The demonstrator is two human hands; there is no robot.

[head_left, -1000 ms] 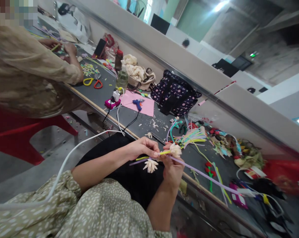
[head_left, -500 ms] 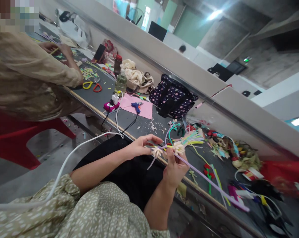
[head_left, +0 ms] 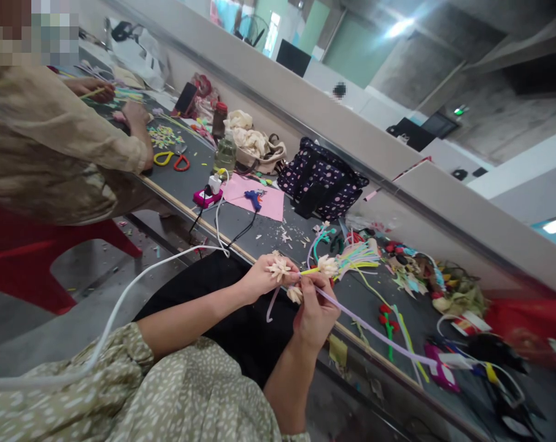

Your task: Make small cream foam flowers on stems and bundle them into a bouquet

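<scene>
My left hand (head_left: pixel 260 281) is closed, its fingertips pinching the stems of pipe-cleaner flowers. One cream flower (head_left: pixel 278 268) shows over those fingers. Close beside it, my right hand (head_left: pixel 316 310) pinches a long purple pipe cleaner (head_left: pixel 374 326), which runs out to the lower right. Another cream flower (head_left: pixel 328 265) sits above the right fingers, and a third cream flower (head_left: pixel 295 294) hangs between the hands. A short yellow piece (head_left: pixel 309 271) shows between the fingertips. A purple stem end (head_left: pixel 271 306) curls down below my left hand. The exact joining point is hidden by my fingers.
Behind my hands lies a bundle of coloured pipe cleaners (head_left: pixel 358 255). A blue glue gun (head_left: pixel 253 198) rests on a pink sheet (head_left: pixel 273 205), near a dotted bag (head_left: pixel 321 178). A white cable (head_left: pixel 135 279) crosses at left. A co-worker's arm (head_left: pixel 98 132) is at upper left.
My hands have come closer together, and the left fingers have closed. The cream flowers have turned, one now over my left hand. The purple pipe cleaner's far end shifted up slightly. The co-worker's hands moved apart.
</scene>
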